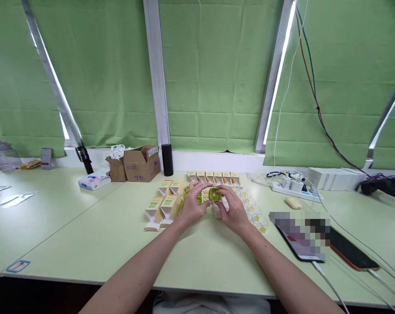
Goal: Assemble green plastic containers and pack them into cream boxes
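Note:
A small green square cup-like piece (214,194) is raised above the table between my two hands, its hollow side towards me. My left hand (194,204) pinches its left edge with thumb and fingers. On the opposite edge, the fingers of my right hand (232,210) are closed. Behind my left hand are more green pieces (186,192), partly hidden, and some small cream pieces (205,195). White pieces (218,211) lie beneath my right hand. Clear plastic cups with yellow centres (251,208) stand in rows to its right.
Folded card boxes with green windows (168,203) stand left of my hands, and a row of similar boxes (213,178) behind. Two phones (298,240) with charging cables lie at right. A power strip (297,190), cardboard box (141,165) and black cylinder (167,160) line the back.

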`<state>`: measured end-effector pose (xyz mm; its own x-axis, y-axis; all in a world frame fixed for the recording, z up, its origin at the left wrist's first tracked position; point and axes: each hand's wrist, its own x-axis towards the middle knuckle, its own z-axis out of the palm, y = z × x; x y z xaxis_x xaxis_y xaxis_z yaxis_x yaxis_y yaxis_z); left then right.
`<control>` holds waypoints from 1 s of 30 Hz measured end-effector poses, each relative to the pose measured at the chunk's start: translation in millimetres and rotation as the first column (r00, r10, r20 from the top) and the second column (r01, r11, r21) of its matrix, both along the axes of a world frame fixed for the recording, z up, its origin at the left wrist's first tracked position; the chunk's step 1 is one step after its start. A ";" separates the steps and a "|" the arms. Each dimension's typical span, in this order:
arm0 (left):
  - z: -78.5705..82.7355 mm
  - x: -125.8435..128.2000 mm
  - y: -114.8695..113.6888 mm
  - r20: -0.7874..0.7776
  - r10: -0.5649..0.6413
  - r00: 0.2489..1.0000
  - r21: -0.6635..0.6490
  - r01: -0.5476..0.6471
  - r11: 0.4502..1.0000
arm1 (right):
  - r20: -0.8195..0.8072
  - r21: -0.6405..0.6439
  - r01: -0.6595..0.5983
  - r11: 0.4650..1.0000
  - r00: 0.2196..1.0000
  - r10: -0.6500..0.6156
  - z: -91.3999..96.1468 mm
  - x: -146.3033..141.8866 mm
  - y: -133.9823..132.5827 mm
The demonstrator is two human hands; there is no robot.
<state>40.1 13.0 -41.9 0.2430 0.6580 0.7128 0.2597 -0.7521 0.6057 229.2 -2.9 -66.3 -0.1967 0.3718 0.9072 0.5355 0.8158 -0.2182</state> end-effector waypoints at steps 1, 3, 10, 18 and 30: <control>-0.7 0.2 0.7 -0.009 -0.008 1.000 0.019 0.008 1.000 | 0.019 0.011 0.007 1.000 1.000 -0.007 0.0 0.6 0.1; -2.0 0.3 2.3 -0.018 -0.017 1.000 0.042 0.018 0.999 | 0.049 0.033 0.025 0.999 0.998 -0.026 0.3 1.3 0.0; -3.7 0.5 3.6 -0.002 0.002 1.000 0.048 -0.002 0.999 | 0.114 0.075 0.070 0.995 0.990 -0.078 0.3 1.5 -0.3; -4.9 1.4 2.4 0.000 0.032 0.999 0.066 -0.032 0.997 | 0.136 0.073 0.081 0.994 0.987 -0.091 -0.6 0.2 0.6; -7.3 1.5 4.4 0.018 0.020 1.000 0.061 -0.021 0.998 | 0.069 0.052 0.065 0.997 0.995 -0.069 -1.4 -0.2 0.4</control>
<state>41.6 17.4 -49.2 0.2174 0.6179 0.7556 0.2655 -0.7824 0.5634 228.9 -2.4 -67.7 -0.2375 0.3416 0.9093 0.6021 0.7864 -0.1382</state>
